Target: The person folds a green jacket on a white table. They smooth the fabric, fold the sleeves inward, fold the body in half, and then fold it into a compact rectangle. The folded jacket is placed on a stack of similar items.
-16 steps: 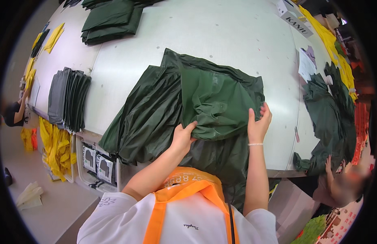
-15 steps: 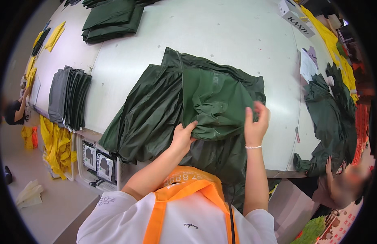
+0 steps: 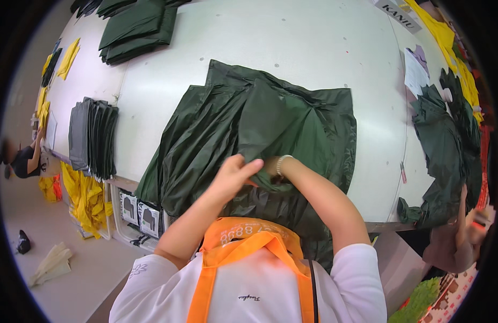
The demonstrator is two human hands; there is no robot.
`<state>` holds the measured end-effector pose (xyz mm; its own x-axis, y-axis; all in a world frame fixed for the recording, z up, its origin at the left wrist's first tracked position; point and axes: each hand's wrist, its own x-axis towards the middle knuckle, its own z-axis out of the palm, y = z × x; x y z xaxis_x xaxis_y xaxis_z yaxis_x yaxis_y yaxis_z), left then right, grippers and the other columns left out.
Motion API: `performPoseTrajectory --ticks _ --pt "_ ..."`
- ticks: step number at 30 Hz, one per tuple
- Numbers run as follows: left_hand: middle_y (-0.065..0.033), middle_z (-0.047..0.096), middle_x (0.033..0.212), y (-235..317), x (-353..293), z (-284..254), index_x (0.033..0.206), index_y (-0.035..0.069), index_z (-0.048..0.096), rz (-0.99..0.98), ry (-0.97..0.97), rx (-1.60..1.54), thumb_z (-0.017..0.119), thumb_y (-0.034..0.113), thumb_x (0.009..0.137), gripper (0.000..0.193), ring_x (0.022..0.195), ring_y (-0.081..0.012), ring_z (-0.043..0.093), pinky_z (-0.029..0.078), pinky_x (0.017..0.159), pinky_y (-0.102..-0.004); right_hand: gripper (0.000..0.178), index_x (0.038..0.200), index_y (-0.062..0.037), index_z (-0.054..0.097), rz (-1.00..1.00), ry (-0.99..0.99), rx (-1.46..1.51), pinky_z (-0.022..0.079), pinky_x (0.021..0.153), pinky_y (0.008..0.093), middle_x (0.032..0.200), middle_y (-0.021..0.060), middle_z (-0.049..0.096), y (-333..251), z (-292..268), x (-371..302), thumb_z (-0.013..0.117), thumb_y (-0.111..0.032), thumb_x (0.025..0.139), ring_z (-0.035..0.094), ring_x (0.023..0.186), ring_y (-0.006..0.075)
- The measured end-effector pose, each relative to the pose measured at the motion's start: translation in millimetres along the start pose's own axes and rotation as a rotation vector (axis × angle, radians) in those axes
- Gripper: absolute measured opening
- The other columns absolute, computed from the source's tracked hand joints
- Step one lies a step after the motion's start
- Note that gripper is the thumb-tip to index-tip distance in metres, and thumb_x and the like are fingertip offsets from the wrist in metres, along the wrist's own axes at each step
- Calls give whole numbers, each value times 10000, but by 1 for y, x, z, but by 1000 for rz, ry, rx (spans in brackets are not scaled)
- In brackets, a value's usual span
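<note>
A dark green waterproof garment lies spread in front of me, its cloth creased and hanging over the table's near edge. My left hand pinches the near edge of its upper layer, thumb on top. Beside it, my right hand reaches into the opening under that layer. Cloth hides the right fingers, so their grip does not show. A beaded bracelet circles my right wrist.
On the table stand folded dark green garments at the far left and a dark folded stack at left. Yellow cloth hangs beside a white crate. More green garments lie right, near another person's arm. Small snips lie nearby.
My right hand has moved left from the garment's right side into its opening. The upper layer, bulging before, now drapes in folds toward my hands. My left hand keeps hold of the edge.
</note>
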<state>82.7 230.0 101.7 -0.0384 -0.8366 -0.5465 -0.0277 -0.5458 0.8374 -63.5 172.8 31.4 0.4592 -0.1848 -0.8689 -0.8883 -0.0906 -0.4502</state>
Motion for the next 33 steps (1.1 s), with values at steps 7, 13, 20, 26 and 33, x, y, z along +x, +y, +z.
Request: performPoseTrajectory --ticks 7,13,20,26,33 --pt "-120 568 861 26 34 -73 1134 55 453 454 536 910 681 169 758 454 720 -273 546 449 651 -380 271 994 -52 616 -290 1486 31 447 769 358 1028 111 597 79 54 -123 662 -90 730 566 821 271" --pt "-146 583 1170 42 51 -81 1128 55 595 870 -169 911 436 -118 723 467 1055 -254 585 479 853 -314 402 1086 -43 598 -98 1557 266 465 823 334 1263 154 467 92 97 -93 607 81 703 562 947 286" --pt "-132 567 1213 60 74 -100 1090 37 624 669 153 395 390 -143 714 477 743 -132 598 472 682 -263 361 1177 11 506 -282 1663 1066 472 553 206 1138 70 607 90 51 -95 393 107 848 565 599 77" --pt "-44 517 1293 42 51 -88 1213 107 534 1072 -568 1335 543 40 594 623 916 -211 541 409 797 -333 292 1091 29 571 -364 1611 1189 454 527 186 1062 98 645 89 31 -104 419 83 847 555 557 70" --pt "-110 622 955 27 102 -129 894 11 577 568 -295 739 763 99 658 312 851 -240 609 471 772 -310 101 912 16 630 -358 1465 760 446 533 214 875 70 620 114 34 -121 601 27 816 562 588 121"
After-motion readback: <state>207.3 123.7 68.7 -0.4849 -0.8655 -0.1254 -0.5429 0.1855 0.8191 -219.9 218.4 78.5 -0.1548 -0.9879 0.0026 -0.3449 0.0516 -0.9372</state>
